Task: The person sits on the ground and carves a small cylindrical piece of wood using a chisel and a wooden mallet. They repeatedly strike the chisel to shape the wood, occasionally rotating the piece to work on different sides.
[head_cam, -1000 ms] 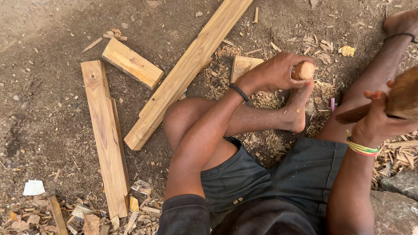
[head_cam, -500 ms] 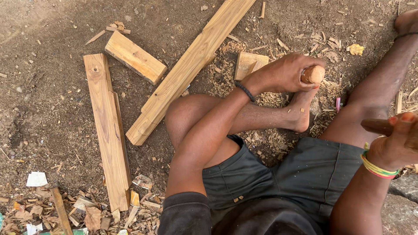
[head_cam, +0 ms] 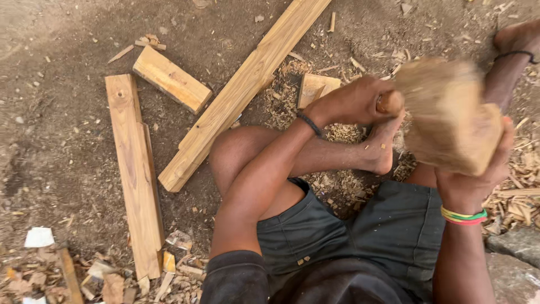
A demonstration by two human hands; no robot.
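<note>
My left hand (head_cam: pixel 353 102) is closed around a round wooden handle (head_cam: pixel 390 102), whose end shows past my fingers, just above my bare foot (head_cam: pixel 382 147). My right hand (head_cam: pixel 471 179) grips a big wooden mallet (head_cam: pixel 450 115), blurred with motion, right beside the handle's end. What the handle belongs to is hidden by my hand. I sit on the dirt ground with my left leg folded in front of me.
A long plank (head_cam: pixel 242 90) lies diagonally on the ground, a shorter board (head_cam: pixel 135 174) to its left and a small block (head_cam: pixel 171 85) above. A small square piece (head_cam: pixel 315 87) lies behind my left hand. Wood chips and shavings (head_cam: pixel 517 197) lie around my legs.
My right hand has swung the mallet from low at the right edge up and left, close to the handle in my left hand. The left hand stays put.
</note>
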